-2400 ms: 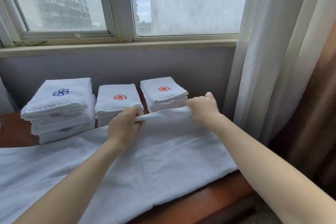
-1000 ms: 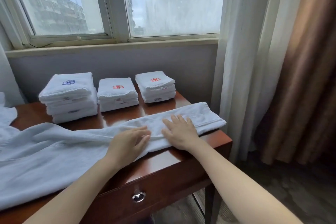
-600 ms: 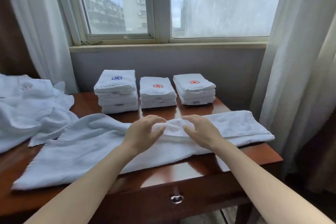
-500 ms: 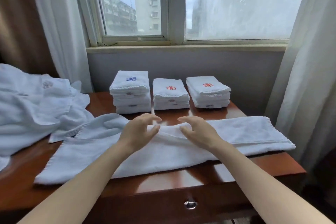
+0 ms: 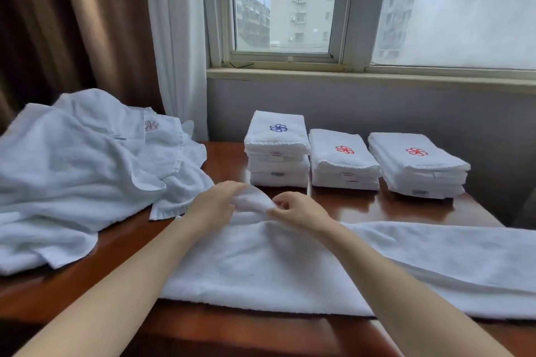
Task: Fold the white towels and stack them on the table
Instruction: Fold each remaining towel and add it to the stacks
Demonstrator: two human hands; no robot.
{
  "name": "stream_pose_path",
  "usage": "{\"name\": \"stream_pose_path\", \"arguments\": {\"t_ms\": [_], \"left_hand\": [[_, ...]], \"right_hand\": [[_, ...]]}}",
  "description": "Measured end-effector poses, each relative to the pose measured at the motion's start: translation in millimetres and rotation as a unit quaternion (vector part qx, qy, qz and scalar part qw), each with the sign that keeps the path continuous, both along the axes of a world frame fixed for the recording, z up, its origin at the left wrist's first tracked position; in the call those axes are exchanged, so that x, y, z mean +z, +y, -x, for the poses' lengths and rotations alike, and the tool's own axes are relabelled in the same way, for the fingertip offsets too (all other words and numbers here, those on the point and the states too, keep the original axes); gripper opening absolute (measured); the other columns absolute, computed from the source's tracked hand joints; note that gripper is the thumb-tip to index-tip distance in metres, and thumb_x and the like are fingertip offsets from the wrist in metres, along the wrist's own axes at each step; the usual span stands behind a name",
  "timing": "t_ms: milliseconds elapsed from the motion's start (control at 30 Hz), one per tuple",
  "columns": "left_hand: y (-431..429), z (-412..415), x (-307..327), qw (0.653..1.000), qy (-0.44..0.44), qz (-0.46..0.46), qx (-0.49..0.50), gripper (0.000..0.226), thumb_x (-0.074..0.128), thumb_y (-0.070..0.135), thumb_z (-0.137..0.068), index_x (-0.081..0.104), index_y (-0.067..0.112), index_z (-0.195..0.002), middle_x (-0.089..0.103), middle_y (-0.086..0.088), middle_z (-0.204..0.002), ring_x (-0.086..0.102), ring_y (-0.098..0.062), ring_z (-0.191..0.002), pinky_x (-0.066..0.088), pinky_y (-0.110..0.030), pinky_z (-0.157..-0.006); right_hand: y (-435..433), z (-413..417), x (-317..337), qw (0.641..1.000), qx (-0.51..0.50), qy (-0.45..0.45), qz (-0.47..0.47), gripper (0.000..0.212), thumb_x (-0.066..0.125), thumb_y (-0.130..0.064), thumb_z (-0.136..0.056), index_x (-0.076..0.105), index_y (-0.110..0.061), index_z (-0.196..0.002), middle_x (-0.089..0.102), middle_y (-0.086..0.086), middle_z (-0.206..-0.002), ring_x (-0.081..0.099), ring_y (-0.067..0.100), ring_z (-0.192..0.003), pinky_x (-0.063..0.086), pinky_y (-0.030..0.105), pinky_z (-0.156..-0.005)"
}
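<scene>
1. Head view: a long white towel (image 5: 304,266) is laid across the front of the tabletop (image 5: 377,207).
2. A raised bunch at its far edge is pinched by the left grip (image 5: 216,206) and the right grip (image 5: 298,210), fingers curled on the cloth.
3. Three folded stacks (image 5: 342,164) are set in a row behind, near the wall (image 5: 348,104).
4. A heap of unfolded towels (image 5: 72,171) is seen at the left end.

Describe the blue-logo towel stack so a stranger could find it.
Under the window, a wooden table holds three folded towel stacks along its far edge. It is the leftmost and tallest stack, the only one with a blue emblem; the other two show red.
</scene>
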State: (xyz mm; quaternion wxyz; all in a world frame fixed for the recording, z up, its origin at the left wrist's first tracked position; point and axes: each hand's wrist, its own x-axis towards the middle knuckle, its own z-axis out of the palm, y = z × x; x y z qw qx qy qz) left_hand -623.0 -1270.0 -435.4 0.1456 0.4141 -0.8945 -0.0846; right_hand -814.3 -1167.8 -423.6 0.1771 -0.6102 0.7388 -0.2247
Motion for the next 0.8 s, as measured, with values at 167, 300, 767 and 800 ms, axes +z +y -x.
{"name": "stream_pose_path", "arguments": {"t_ms": [167, 300, 767, 800], "left_hand": [[-26.2, -4.8, -0.5, 0.999, 0.023, -0.037, 0.021, 0.049, 0.047, 0.019, -0.101, 0.038, 0.024, -0.149, 0.041, 0.005, -0.152, 0.041, -0.016, -0.137, 0.035, -0.036, -0.111], [-41.1, -9.7, -3.6, 0.996, 0.006, -0.072, 0.046, 0.054, 0.049, 0.025, -0.101, 0.032, 0.024, -0.152, 0.043, 0.002, -0.152, 0.043, -0.020, -0.137, 0.036, -0.038, -0.111], [-21.2, -28.7, 25.8, 0.960, 0.277, 0.006, 0.030, 0.039, 0.055, 0.006, -0.091, 0.064, 0.029, -0.122, 0.047, 0.004, -0.102, 0.049, -0.007, -0.097, 0.038, -0.016, -0.080], [-16.3, -32.2, 29.6, 0.958, 0.284, 0.004, 0.030, 0.042, 0.057, 0.004, -0.091, 0.062, 0.030, -0.123, 0.047, 0.003, -0.107, 0.049, -0.007, -0.100, 0.039, -0.010, -0.079]], "right_hand": [[-28.9, -17.7, 2.4, 0.998, 0.001, -0.064, 0.003, 0.020, 0.059, -0.030, -0.074, 0.057, -0.012, -0.069, 0.048, 0.006, -0.063, 0.041, 0.015, -0.059, 0.032, 0.034, -0.059], [-43.5, -18.5, -0.1, 0.987, -0.003, -0.153, 0.037, 0.043, 0.065, -0.012, -0.074, 0.066, -0.022, -0.116, 0.069, -0.003, -0.096, 0.065, 0.011, -0.088, 0.050, 0.023, -0.076], [-29.7, -29.4, 36.2, 0.954, 0.035, -0.204, 0.216, 0.048, 0.062, 0.004, -0.076, 0.067, -0.025, -0.115, 0.068, 0.005, -0.094, 0.055, 0.007, -0.069, 0.046, 0.017, -0.062], [-25.7, -32.7, 38.2, 0.952, 0.042, -0.202, 0.225, 0.048, 0.062, 0.004, -0.077, 0.068, -0.026, -0.113, 0.068, 0.005, -0.095, 0.055, 0.007, -0.069, 0.045, 0.017, -0.062]]}}
